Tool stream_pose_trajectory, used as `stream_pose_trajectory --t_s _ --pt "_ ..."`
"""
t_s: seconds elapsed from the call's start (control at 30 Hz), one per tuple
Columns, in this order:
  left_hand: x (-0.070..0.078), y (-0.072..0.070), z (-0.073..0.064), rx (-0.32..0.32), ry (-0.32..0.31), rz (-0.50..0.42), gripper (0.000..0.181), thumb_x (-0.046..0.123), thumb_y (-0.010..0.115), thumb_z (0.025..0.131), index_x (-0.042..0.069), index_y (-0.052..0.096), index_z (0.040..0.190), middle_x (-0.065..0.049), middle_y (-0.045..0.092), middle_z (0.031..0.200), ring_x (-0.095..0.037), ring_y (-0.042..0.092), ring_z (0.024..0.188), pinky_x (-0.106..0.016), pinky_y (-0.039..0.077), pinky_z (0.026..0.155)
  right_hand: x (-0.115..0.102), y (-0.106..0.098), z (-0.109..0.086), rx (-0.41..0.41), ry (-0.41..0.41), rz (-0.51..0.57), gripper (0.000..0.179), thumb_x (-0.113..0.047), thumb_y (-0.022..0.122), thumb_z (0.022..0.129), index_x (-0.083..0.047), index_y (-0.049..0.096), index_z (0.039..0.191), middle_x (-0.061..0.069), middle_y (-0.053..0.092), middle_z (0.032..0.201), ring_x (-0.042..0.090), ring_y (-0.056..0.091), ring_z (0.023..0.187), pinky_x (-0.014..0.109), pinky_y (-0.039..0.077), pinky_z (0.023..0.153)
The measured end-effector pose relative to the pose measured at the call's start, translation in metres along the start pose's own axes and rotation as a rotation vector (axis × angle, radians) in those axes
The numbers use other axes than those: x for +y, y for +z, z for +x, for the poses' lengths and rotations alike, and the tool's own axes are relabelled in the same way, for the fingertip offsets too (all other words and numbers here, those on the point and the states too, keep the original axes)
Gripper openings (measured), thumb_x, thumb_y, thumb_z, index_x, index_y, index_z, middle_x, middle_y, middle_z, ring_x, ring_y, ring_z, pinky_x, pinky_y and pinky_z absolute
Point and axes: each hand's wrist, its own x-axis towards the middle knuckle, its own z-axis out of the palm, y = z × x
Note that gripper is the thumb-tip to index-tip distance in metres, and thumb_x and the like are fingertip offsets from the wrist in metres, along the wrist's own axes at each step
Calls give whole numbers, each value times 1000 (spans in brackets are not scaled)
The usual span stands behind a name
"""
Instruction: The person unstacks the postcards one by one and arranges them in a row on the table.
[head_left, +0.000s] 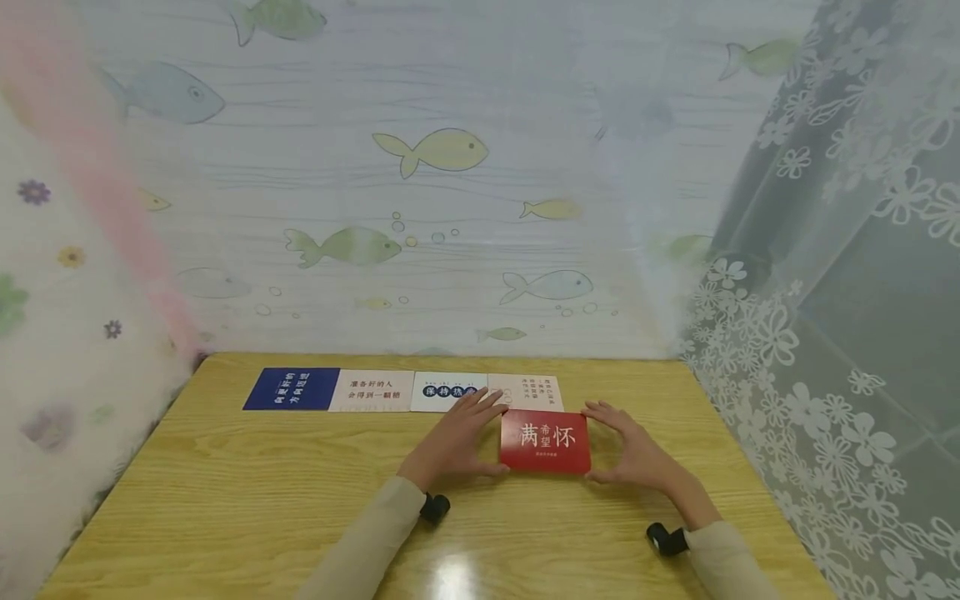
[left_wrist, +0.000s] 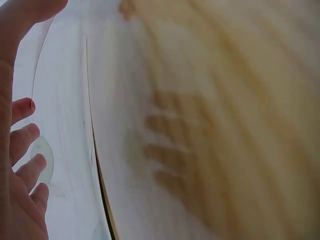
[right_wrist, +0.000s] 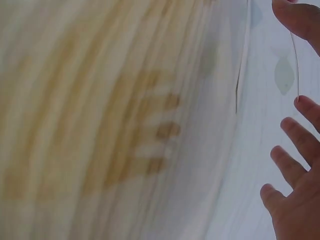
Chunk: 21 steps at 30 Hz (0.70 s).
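A red card (head_left: pixel 546 443) with white Chinese characters is held up over the wooden table, its face toward the head camera. My left hand (head_left: pixel 455 442) grips its left side between thumb and index finger at the corners. My right hand (head_left: pixel 637 454) grips the right side the same way. Seen from the left wrist, the card is a thin line between thumb and index fingertip of the left hand (left_wrist: pixel 22 150), the other fingers spread free. The right wrist view gives a like picture of the right hand (right_wrist: pixel 300 165).
Behind the red card a row of cards lies edge to edge: a dark blue card (head_left: pixel 292 389), a cream card (head_left: pixel 371 388), a white card (head_left: pixel 438 380) and a pale card (head_left: pixel 540 387). The wooden table (head_left: pixel 247 500) meets a fish-print curtain (head_left: pixel 442 208) at the back.
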Motion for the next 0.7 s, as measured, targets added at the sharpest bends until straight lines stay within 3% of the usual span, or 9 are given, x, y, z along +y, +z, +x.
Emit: stream_pose_trajectory --t_s 0.13,0.4,0.57,0.7 --pt "-4 2 12 -35 -46 -40 100 65 81 75 10 47 151 -13 37 163 -37 26 153 -52 21 127 10 -2 9 -23 1 -6 96 -21 98 61 2 53 143 27 48 150 56 34 141 76 29 110" --pt "-3 -2 43 -73 -94 -158 97 53 87 74 7 48 151 -14 38 162 -39 26 153 -53 20 126 32 -14 19 -74 103 -13 96 -26 96 66 -1 50 147 25 44 154 55 28 145 76 31 109" --pt "-2 13 70 -69 -100 -134 99 54 87 72 9 47 152 -11 40 161 -36 30 152 -49 21 127 44 -24 17 -48 125 -19 95 -21 96 64 1 51 145 29 44 152 59 27 143 78 30 108" --pt "-3 26 83 -76 -102 -118 99 54 88 72 10 48 152 -10 42 160 -35 33 151 -46 25 126 52 -29 14 -45 139 -18 95 -19 96 64 2 50 145 30 44 152 61 26 142 79 29 107"
